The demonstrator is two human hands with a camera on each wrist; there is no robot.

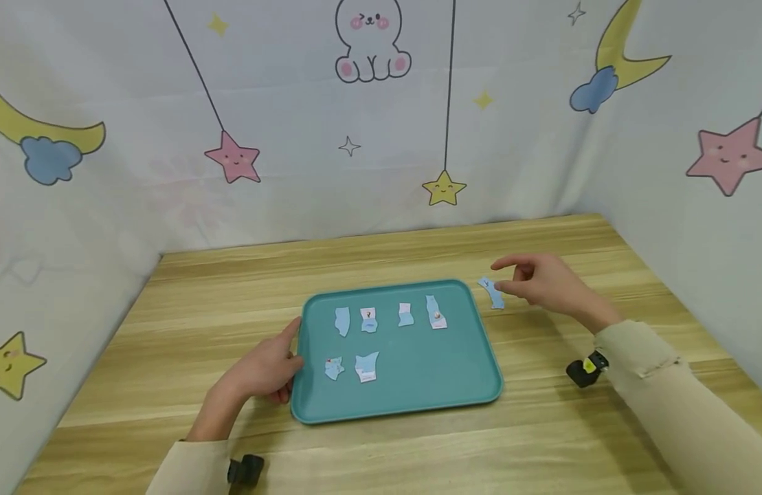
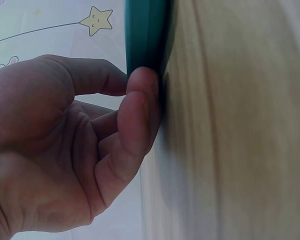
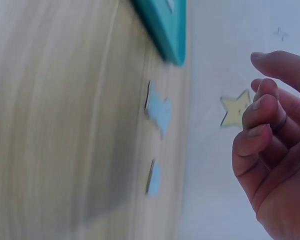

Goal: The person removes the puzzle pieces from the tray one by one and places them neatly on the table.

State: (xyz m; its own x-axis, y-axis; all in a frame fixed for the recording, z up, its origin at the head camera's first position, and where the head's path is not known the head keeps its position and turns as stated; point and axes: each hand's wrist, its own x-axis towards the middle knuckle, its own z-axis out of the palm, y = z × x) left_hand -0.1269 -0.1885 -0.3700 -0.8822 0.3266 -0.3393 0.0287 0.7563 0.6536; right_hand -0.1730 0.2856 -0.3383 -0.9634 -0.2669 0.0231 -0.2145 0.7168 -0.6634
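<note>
My left hand [image 1: 263, 368] holds the left rim of a teal tray [image 1: 430, 375], its thumb on the rim and other fingers at the tray's side near the tabletop. Several irregular light-blue and pale-pink printed puzzle pieces [image 1: 366, 368] lie apart on the tray in two rows. Beyond the tray's right side, my right hand [image 1: 544, 285] hovers over the table with curved fingers and nothing held. Close to it lies a loose light-blue piece [image 1: 495, 293]. The right wrist view has two flat pieces on the wood, a forked one [image 3: 159, 111] and a smaller one [image 3: 153, 179].
The tray stands on a wood-grain table [image 1: 232, 289]. A white cloth [image 1: 306, 199] printed with stars and moons hangs behind and at both sides. A black wrist camera [image 1: 583, 372] sits under the right sleeve, another [image 1: 246, 470] by the left cuff.
</note>
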